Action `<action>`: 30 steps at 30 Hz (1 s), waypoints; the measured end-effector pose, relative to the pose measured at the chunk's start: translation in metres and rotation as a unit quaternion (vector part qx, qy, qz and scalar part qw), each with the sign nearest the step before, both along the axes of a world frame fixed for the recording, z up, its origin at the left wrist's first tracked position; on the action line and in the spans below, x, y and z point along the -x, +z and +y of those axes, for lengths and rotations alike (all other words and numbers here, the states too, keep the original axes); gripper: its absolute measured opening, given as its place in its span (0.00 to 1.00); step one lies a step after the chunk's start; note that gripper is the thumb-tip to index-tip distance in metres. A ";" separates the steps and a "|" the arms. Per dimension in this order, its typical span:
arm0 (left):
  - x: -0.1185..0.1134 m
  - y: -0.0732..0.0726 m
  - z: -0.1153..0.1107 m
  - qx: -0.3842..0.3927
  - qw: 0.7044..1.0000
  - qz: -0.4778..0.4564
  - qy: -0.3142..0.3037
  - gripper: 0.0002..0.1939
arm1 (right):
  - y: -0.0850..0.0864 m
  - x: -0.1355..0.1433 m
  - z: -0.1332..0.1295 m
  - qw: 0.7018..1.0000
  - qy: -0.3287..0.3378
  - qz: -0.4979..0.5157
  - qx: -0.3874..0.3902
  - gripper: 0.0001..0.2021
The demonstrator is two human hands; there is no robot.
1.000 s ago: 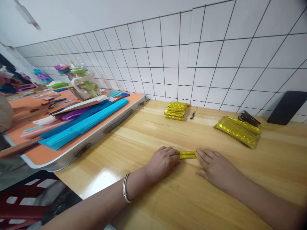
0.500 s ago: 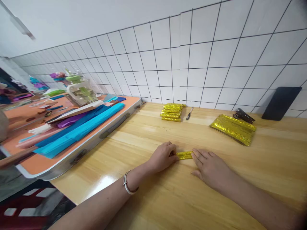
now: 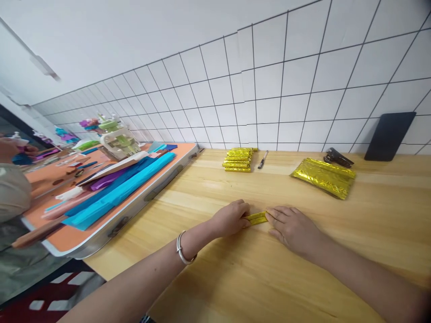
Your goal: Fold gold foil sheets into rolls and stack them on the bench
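Observation:
A narrow folded strip of gold foil paper (image 3: 257,218) lies on the wooden table between my hands. Its left end is pinched in the closed fingers of my left hand (image 3: 232,218), which has a silver bangle at the wrist. Over the right end, my right hand (image 3: 292,226) rests with its fingers stretched out flat and the thumb apart. Both ends of the strip are hidden under fingers. Beyond my hands, several folded gold strips (image 3: 237,160) lie in a pile, and a flat stack of gold foil sheets (image 3: 323,178) sits to the right.
A pen (image 3: 263,160) lies beside the pile. Behind the foil sheets is a black stapler (image 3: 338,157), and a dark phone-like slab (image 3: 390,137) leans on the tiled wall. At left, an orange-topped table (image 3: 81,240) carries blue paper rolls (image 3: 124,193); a person stands at its far left.
The camera view has shifted slightly. My hands stay on the gold strip, with the left fingers at its left end and the right fingers at its right end.

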State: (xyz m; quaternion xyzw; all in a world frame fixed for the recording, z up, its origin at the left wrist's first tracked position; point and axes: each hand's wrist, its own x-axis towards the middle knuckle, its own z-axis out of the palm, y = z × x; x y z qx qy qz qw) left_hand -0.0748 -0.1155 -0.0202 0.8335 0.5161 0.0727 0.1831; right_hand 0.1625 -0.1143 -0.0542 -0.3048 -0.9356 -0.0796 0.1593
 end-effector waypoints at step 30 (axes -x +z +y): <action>0.020 -0.008 -0.036 -0.087 0.972 0.021 -0.216 0.34 | 0.010 0.008 -0.015 0.984 0.031 -0.055 0.168 0.34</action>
